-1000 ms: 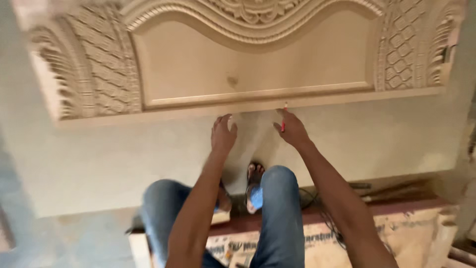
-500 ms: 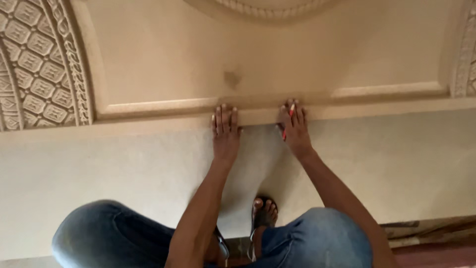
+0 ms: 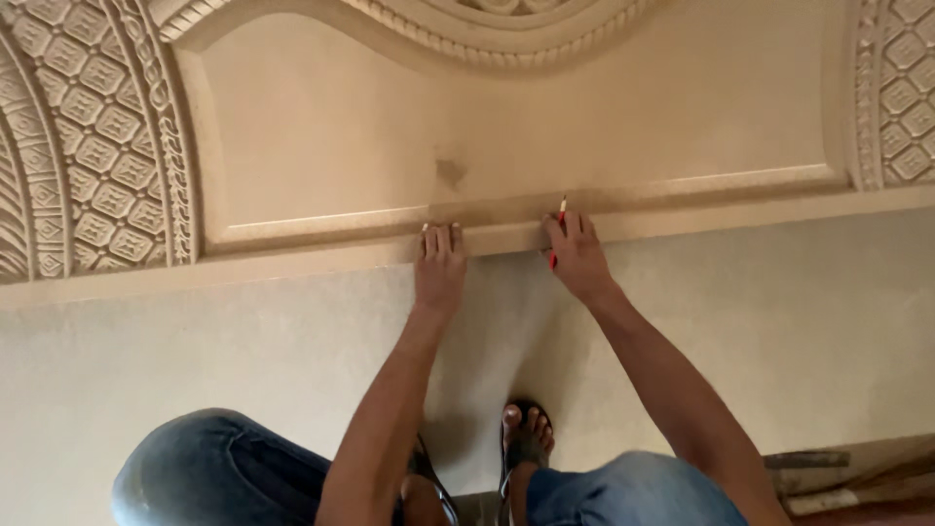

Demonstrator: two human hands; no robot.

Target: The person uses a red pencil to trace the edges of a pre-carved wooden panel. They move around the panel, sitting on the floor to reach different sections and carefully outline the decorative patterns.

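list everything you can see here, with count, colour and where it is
carved panel: one, beige, fills the upper half, plain centre with a raised moulding along its lower edge
lattice carving: two patches, beige, at the panel's left and right ends
dark smudge: one, brownish, on the plain centre above the hands
pencil: one, red, in the right hand, tip at the moulding
flat board: one, pale cream, below the panel
scrap pieces: a few, brown, bottom right corner
sandals: two, dark, on the feet at bottom centre
jeans: blue, on both knees at the bottom
left hand: flat on the moulding, fingers together
right hand: on the moulding, holding the pencil
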